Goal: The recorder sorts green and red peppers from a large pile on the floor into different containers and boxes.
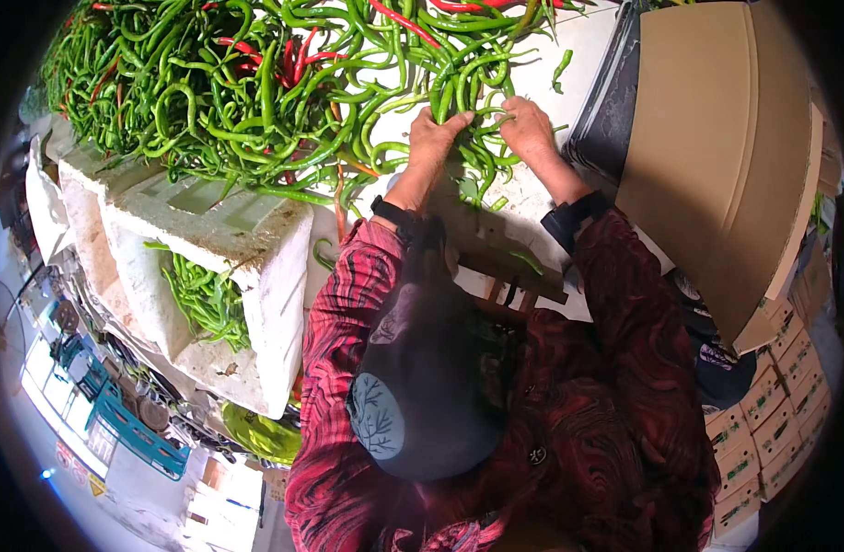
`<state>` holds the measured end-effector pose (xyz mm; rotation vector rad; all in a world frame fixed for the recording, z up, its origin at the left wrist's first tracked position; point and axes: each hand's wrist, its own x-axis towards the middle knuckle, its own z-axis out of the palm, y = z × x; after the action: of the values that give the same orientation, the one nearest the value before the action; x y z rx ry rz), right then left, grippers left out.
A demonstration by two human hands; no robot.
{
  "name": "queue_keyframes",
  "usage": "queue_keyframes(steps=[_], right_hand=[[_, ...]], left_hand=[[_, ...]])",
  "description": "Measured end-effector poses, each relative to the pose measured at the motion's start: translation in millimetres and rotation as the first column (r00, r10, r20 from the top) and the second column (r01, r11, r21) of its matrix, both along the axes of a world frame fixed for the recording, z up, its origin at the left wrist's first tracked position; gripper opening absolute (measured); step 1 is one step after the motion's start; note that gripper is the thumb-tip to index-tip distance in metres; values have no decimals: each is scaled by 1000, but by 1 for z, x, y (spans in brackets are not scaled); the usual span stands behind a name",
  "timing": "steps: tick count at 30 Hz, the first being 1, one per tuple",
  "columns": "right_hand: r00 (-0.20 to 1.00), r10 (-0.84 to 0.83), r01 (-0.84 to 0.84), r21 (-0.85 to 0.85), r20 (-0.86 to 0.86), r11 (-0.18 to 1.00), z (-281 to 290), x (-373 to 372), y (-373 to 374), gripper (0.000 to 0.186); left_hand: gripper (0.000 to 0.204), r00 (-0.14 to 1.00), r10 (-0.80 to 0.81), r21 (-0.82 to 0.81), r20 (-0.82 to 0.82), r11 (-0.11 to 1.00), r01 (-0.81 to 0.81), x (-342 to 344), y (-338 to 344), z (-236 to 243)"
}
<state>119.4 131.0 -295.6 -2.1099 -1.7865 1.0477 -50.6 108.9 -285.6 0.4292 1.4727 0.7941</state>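
Note:
Long green chili peppers [468,87] lie across the white work surface [583,37] around both of my hands. My left hand [431,147] is closed at the lower end of a bunch of them, its thumb pointing right. Close by on the right, my right hand [530,131] has its fingers curled and pinched on a green chili pepper; its fingertips are partly hidden. Several loose peppers [485,166] are spread between and below the hands. Both sleeves are red and black patterned, with dark cuffs at the wrists.
A large heap of green chilies [192,101] with some red ones fills the far left. Below it stands a white foam box [229,230] with green chilies [208,296] inside. A cardboard sheet [698,120] and dark stacked trays [611,110] border the right. Cartons [767,423] are stacked lower right.

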Motion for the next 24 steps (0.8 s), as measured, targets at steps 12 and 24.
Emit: queue_keyframes(steps=[12, 24], right_hand=[[632, -586, 168, -649, -507, 742, 19, -9, -19, 29], [674, -125, -200, -343, -728, 918, 168, -13, -18, 29]], left_hand=[[36, 963, -103, -30, 251, 993, 114, 8, 5, 17], [46, 919, -393, 141, -30, 908, 394, -58, 11, 153]])
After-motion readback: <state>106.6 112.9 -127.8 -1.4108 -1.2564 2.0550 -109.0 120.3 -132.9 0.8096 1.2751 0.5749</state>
